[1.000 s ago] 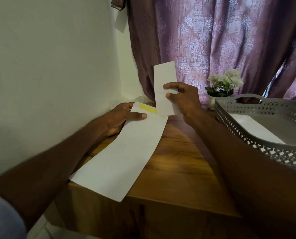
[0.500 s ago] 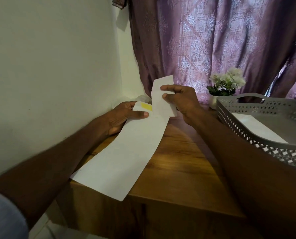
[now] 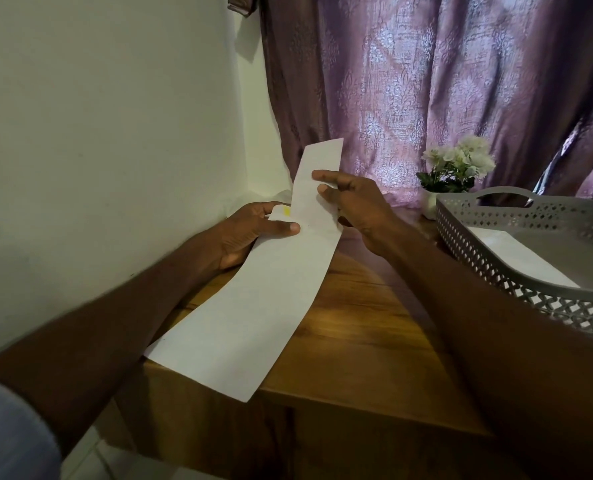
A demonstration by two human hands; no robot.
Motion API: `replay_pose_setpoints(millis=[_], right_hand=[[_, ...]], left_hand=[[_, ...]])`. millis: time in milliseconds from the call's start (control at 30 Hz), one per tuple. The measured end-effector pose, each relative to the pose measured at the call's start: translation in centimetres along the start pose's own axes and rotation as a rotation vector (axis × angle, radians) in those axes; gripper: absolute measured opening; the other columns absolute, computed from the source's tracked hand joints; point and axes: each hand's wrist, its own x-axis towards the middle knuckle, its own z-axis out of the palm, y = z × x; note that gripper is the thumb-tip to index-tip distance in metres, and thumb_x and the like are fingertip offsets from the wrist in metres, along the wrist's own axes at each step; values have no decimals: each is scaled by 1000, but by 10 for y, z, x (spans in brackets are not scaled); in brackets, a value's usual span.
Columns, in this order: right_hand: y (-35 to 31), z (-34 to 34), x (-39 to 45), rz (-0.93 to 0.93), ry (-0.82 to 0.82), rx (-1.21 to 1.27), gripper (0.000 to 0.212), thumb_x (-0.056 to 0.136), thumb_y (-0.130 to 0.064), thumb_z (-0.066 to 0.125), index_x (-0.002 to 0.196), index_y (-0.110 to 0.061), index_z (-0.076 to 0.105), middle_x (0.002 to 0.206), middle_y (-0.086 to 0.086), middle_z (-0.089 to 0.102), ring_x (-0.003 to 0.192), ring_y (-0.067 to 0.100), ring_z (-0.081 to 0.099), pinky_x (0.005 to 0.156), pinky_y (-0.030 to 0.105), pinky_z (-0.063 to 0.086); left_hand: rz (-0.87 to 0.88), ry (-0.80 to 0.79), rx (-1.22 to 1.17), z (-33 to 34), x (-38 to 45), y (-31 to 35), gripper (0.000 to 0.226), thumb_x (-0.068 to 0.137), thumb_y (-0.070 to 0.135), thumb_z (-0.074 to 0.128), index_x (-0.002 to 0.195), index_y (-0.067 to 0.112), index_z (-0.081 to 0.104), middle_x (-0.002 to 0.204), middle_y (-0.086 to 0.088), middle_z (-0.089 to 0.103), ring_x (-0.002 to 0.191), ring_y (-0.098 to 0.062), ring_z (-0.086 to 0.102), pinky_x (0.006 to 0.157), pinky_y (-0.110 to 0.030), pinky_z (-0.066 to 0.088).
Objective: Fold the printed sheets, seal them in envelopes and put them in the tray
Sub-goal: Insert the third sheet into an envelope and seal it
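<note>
One white envelope [image 3: 520, 258] already lies flat inside the grey perforated tray [image 3: 496, 265], well to the right of the right hand [image 3: 357, 209] — so at least one round of the task looks finished. The round in hand is at the filling stage, as I judge it: the folded sheet [image 3: 317, 188] is only partly into the long white envelope [image 3: 253, 306], most of it standing up and out past the opening, so pushing it home, sealing and traying are still to do.

The left hand [image 3: 250, 233] pinches the envelope's far end, thumb pressed on top, with a yellow strip [image 3: 287, 212] showing just beyond the thumb. The right hand pinches the sheet's right edge between thumb and fingers.

The envelope is a long, plain, slightly bowed band running from the left hand back toward the person, its near corner overhanging the wooden table [image 3: 357, 323] edge. The sheet is a narrow white strip, tilted a little to the right, with no print that I can make out.
</note>
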Motion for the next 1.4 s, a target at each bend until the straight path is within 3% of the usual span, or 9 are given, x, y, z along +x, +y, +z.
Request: replay_pose_setpoints(millis=[100, 267, 400, 500, 633, 933, 1000, 1100, 1400], right_hand=[[4, 6, -1, 31, -54, 54, 31, 101, -11, 60, 132, -11, 68, 123, 6, 71, 97, 13, 69, 69, 15, 57], [12, 15, 2, 113, -81, 103, 27, 98, -19, 67, 123, -12, 74, 117, 4, 75, 103, 20, 72, 86, 31, 61], [14, 14, 2, 183, -59, 113, 22, 97, -18, 68, 117, -14, 77, 112, 5, 76, 96, 21, 74, 74, 30, 61], [18, 8, 8, 185, 49, 114, 23, 95, -13, 69, 117, -20, 71, 115, 5, 73, 94, 20, 69, 78, 34, 60], [22, 1, 12, 341, 173, 211, 34, 87, -19, 80, 115, -6, 67, 110, 12, 75, 95, 29, 73, 78, 40, 62], [21, -2, 14, 381, 99, 90, 30, 83, -4, 79, 113, -5, 72, 109, 10, 77, 100, 28, 73, 92, 43, 59], [23, -3, 14, 402, 57, 57, 30, 85, -6, 76, 115, -5, 71, 111, 11, 76, 95, 27, 74, 87, 41, 60], [22, -3, 10, 425, 24, 99, 28, 90, -17, 74, 116, -8, 68, 102, 8, 77, 75, 21, 70, 61, 30, 54], [21, -5, 8, 407, 128, 203, 31, 91, -14, 73, 121, -6, 66, 108, 9, 75, 84, 22, 69, 56, 28, 55]], left_hand=[[-4, 1, -14, 1, -1, 1, 43, 94, 21, 70, 136, 14, 61, 121, -8, 75, 102, -27, 75, 87, -36, 61], [-6, 43, -24, -2, 0, 0, 58, 83, 30, 76, 136, 12, 63, 124, -10, 74, 112, -36, 71, 100, -49, 57], [-16, 92, -53, -5, 0, 0, 50, 85, 27, 79, 131, 12, 65, 120, -10, 76, 114, -39, 70, 101, -50, 56], [-14, 64, -43, -4, 0, -1, 59, 82, 29, 83, 135, 11, 63, 124, -12, 74, 115, -39, 69, 100, -49, 56], [-24, 34, -26, 2, -1, 2, 66, 78, 31, 79, 138, 12, 60, 124, -11, 74, 112, -35, 71, 95, -42, 60], [-50, 78, -30, 3, -2, 3, 49, 89, 20, 76, 135, 12, 62, 123, -9, 75, 109, -33, 72, 96, -44, 59], [-46, 91, -13, 2, -1, 3, 44, 92, 18, 74, 134, 13, 63, 122, -9, 75, 108, -33, 73, 96, -44, 59], [-52, 100, 0, 2, 0, 3, 43, 92, 20, 75, 133, 14, 63, 121, -8, 75, 106, -32, 73, 96, -44, 60], [-87, 133, -92, -2, -3, 8, 40, 91, 15, 77, 129, 10, 67, 114, -9, 78, 97, -28, 77, 80, -35, 63]])
